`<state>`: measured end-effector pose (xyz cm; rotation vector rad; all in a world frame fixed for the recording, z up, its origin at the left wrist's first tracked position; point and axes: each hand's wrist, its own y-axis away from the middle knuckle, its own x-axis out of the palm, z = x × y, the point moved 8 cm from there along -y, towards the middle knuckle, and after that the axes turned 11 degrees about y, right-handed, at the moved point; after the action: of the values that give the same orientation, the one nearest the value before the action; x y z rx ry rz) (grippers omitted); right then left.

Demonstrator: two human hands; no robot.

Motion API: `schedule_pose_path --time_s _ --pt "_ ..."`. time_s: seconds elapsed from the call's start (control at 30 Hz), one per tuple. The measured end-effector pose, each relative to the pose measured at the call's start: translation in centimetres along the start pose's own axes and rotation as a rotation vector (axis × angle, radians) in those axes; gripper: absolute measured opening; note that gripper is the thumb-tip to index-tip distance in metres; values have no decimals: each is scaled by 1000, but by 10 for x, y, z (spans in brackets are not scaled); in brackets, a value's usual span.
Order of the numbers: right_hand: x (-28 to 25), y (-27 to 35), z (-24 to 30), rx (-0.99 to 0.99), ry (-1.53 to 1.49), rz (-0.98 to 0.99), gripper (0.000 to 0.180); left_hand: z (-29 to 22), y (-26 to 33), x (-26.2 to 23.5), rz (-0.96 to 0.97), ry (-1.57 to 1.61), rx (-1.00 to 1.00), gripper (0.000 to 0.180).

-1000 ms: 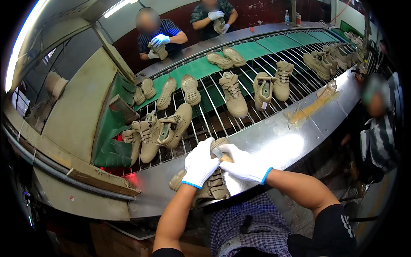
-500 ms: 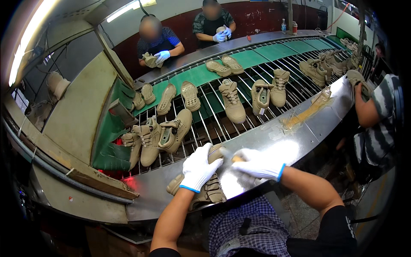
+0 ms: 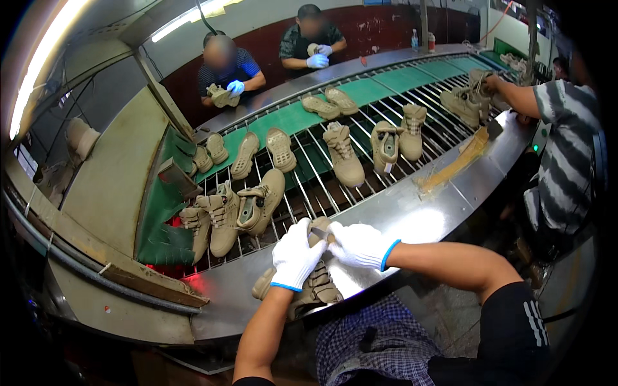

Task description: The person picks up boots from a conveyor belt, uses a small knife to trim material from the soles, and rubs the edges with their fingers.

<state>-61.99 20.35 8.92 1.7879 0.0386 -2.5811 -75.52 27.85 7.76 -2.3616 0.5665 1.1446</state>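
At the far left a dull metal housing (image 3: pixel 109 186) slopes down to a green rubbery flap (image 3: pixel 161 225), where a red glow shows underneath. Beside it a cluster of tan lace-up boots (image 3: pixel 235 212) lies jumbled on a conveyor of thin steel rods (image 3: pixel 309 174), their suede-like uppers matte against the shiny bars; single soles (image 3: pixel 280 148) rest tread-up further back on the green belt. On the brushed steel tabletop (image 3: pixel 412 219) at the near edge, the left hand (image 3: pixel 295 256), in a white knit glove with a blue cuff, presses down on a tan boot (image 3: pixel 309 286) that lies partly over the rim, its fingers curled over the upper and holding it. The boot's toe is hidden by the glove and its lower part is cut off by the tabletop edge. The right hand (image 3: pixel 362 244), gloved the same, has its fingers closed on a small dark tool (image 3: pixel 320 233) at the boot's top; what kind of tool it is cannot be made out. Further right, two upright boots (image 3: pixel 396 138) stand on the rods, and a yellowish smear (image 3: pixel 454 164) streaks the steel. Across the conveyor two seated people handle boots, and at the far right a person in a striped shirt (image 3: pixel 566 154) reaches toward another pair (image 3: pixel 467 96).
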Motion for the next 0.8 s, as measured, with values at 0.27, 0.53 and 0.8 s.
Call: schedule_pose_path --time_s 0.27,0.53,0.8 --pt "32 14 3 431 -1046 374 20 -2 3 0 71 -5 -25 63" --pt "40 15 15 434 -1170 383 19 8 5 -4 66 -21 -64 64" --pt "22 -5 -5 170 -277 71 37 10 4 -4 103 -28 -60 58"
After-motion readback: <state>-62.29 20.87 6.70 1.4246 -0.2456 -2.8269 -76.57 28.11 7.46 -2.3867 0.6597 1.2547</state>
